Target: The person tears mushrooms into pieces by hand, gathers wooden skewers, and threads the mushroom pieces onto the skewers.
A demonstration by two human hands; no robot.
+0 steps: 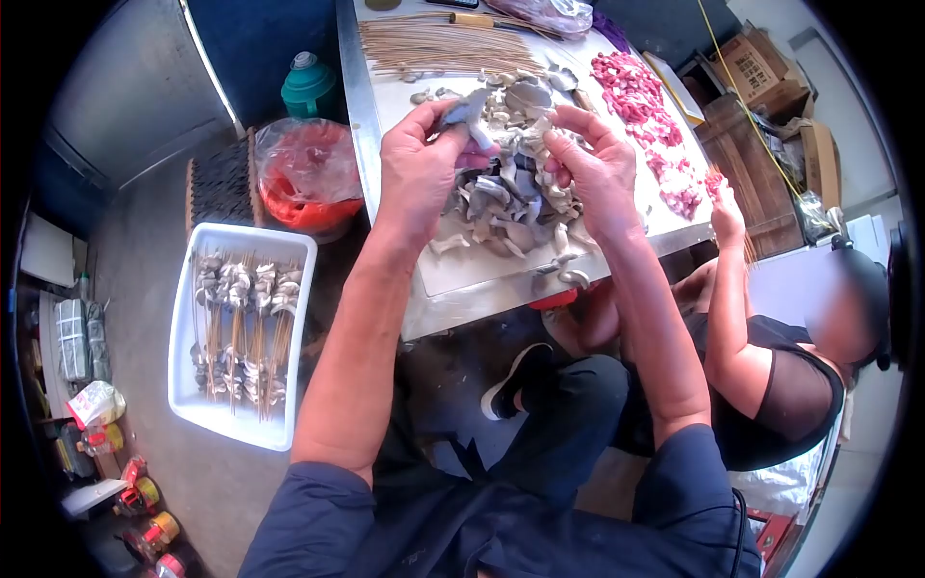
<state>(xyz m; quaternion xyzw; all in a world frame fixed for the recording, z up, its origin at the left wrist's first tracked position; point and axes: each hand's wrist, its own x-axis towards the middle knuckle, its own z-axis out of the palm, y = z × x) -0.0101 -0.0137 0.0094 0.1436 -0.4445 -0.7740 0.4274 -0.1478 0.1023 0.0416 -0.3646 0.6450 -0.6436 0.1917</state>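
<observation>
Over the table [429,306], my left hand [422,152] pinches a grey mushroom piece [469,114] with a pale stem. Just to its right, my right hand [593,166] has its thumb and fingers together; what they hold, if anything, is too small to make out. Beneath and between both hands lies a heap of grey and white mushrooms [511,207]. Behind the heap, many thin wooden skewers [434,46] lie in a row.
Raw red meat pieces [636,96] lie on the table's right side, where another person [771,376] holds skewered meat. A white tray [299,385] of mushroom skewers stands on the floor at left, near a red basin [299,210] and a green flask [308,89].
</observation>
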